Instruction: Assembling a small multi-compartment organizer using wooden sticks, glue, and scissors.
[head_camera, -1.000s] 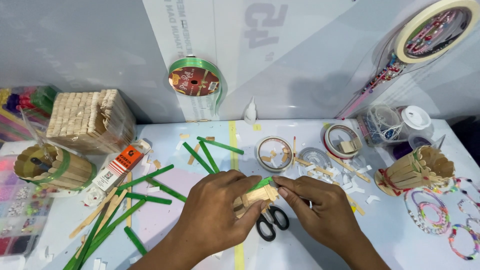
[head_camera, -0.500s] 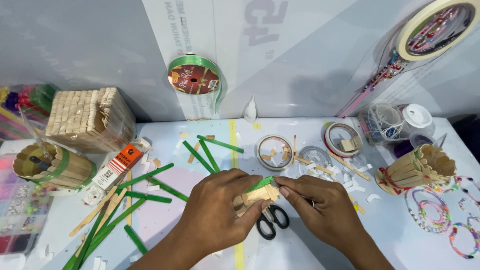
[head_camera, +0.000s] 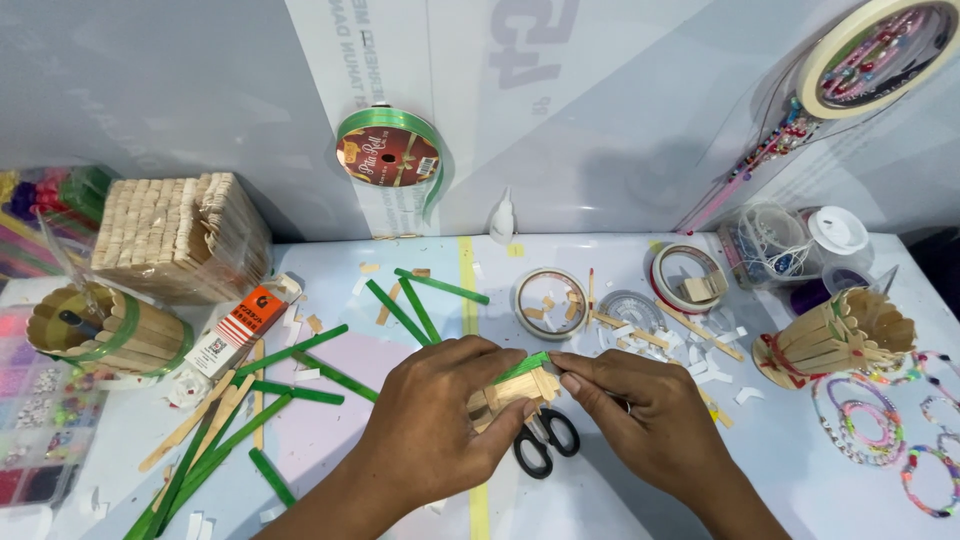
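Both hands closed on a small stick bundle (head_camera: 512, 388) of pale wooden pieces with one green stick on top, left hand (head_camera: 440, 420) cupping it from below, right hand (head_camera: 645, 420) pinching its end, fingertips almost meeting. Held low over the worktop (head_camera: 600, 500), just above black-handled scissors (head_camera: 545, 445). Loose green sticks (head_camera: 300, 395) scattered to the left.

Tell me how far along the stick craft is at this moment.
Done: two stick-walled cups stand finished, one at the left, one at the right. In hand: the left hand and right hand pinch a small stick assembly with a green stick on top, above black scissors. Left: loose green sticks and a bundle of plain sticks lie unused, so more assembly seems likely.
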